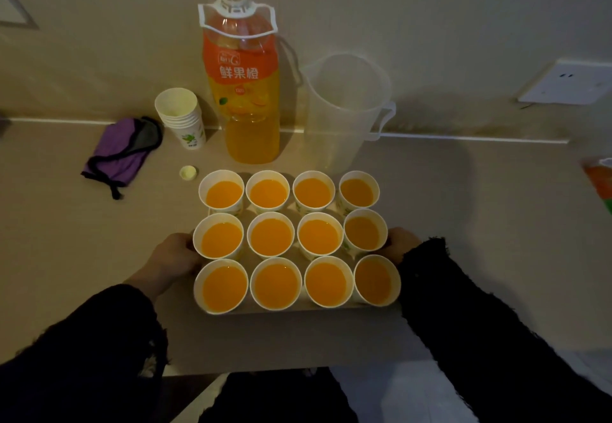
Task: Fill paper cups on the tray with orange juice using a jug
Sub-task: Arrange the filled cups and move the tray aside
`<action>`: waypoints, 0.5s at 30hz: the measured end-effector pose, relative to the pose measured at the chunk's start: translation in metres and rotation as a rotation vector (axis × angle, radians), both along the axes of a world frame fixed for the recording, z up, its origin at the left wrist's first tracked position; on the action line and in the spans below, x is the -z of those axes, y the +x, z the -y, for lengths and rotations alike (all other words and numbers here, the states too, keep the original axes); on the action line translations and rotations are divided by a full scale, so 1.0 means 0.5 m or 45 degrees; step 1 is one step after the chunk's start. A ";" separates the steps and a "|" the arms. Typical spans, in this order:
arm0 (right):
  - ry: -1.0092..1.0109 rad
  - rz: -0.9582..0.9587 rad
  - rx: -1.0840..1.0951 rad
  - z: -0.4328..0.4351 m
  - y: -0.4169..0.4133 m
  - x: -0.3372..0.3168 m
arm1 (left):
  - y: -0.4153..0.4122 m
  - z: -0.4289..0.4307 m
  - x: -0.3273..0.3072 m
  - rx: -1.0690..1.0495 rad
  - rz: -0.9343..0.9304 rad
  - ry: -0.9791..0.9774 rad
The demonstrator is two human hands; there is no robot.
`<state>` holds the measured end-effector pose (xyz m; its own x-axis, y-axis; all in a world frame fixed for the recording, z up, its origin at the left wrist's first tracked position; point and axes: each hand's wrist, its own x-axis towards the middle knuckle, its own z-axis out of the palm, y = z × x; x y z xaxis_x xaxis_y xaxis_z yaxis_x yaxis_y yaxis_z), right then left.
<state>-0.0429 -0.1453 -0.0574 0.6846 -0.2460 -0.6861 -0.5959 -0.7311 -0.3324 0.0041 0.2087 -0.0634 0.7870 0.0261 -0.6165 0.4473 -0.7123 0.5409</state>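
Holds the tray (281, 312) level, probably for lifting — empty-looking jug (344, 114) parked well beyond the fingers, pouring seemingly done, twelve full paper cups (271, 237) packed between them, left hand (172, 257) and right hand (402, 245) each curled round a side edge.

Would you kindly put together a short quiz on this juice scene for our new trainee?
1. How many paper cups on the tray hold juice?
2. True or false: the jug holds no juice.
3. Where does the bottle cap lie? A in the jug; B on the table; C on the tray.
Key: 1 twelve; 2 true; 3 B.
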 end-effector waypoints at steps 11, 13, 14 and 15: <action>0.121 0.056 -0.042 0.003 0.008 0.007 | 0.017 0.005 0.002 0.261 0.079 0.183; 0.121 0.077 -0.046 0.001 0.006 0.006 | 0.017 0.007 -0.001 0.305 0.095 0.203; 0.109 0.077 -0.044 0.000 0.005 0.007 | 0.017 0.008 -0.001 0.318 0.105 0.204; 0.096 0.073 -0.044 0.000 0.003 0.008 | 0.018 0.007 -0.001 0.326 0.114 0.195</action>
